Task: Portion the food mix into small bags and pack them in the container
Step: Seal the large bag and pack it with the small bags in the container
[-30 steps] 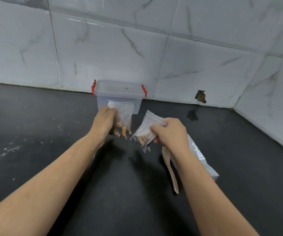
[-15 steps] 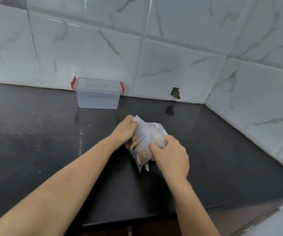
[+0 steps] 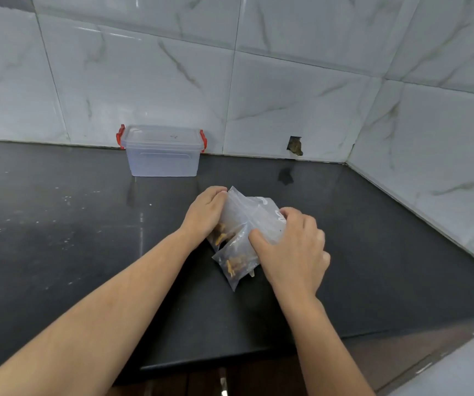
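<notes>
Two small clear bags of food mix lie together in the middle of the black counter. My left hand (image 3: 206, 214) grips the far bag (image 3: 234, 217) at its left edge. My right hand (image 3: 290, 247) grips the near bag (image 3: 237, 261), thumb on top of the plastic. Brown pieces show through both bags. A clear plastic container (image 3: 162, 151) with red clips and its lid on stands against the back wall, well beyond my hands. The big food bag and the spoon are hidden under my right hand.
The black counter (image 3: 87, 238) runs left and ends at a front edge near my forearms. Marble tile walls meet in a corner at the right. A small hole (image 3: 295, 145) breaks the back wall's tile.
My two hands have brought the separate bags together and down toward the counter. The view has shifted right, so the container now sits farther to the left and away.
</notes>
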A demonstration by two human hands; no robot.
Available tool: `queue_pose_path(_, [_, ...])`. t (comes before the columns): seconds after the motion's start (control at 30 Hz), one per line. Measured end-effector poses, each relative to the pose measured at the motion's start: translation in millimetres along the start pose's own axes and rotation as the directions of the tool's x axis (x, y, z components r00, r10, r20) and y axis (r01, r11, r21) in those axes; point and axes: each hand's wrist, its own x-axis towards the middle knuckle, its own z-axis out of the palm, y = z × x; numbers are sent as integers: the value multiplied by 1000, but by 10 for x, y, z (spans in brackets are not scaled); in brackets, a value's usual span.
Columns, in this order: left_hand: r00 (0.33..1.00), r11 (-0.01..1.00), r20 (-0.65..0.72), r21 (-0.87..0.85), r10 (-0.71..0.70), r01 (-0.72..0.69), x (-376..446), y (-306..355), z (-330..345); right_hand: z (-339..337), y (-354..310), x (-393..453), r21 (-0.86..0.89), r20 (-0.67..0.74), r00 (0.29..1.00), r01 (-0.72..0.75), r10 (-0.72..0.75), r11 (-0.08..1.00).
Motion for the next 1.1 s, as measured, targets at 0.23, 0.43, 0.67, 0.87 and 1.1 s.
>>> queue_pose_path(0.23, [994,993,-100,112,39,-27,25,-4,-483,73,-434,217,17,-20,966,258,-258,966])
queue_pose_path(0.43, [951,993,-307,97,-31,64,182,-164,-1140,422,-1010,749,205,222,924,269,-312,941])
queue_pose_path(0.67, [884,987,-459,81,-84,135,617,-393,-1595,1079,-1574,1510,377,401,880,96,-256,921])
queue_pose_path(0.87, [876,969,-422,-33,-234,243,1161,-548,-1716,1465,-1857,2015,492,442,887,-115,-134,863])
queue_pose_path(1.1, [914,963,-315,-164,-255,212,1233,-591,-1679,1503,-1872,2156,509,553,832,-305,-35,805])
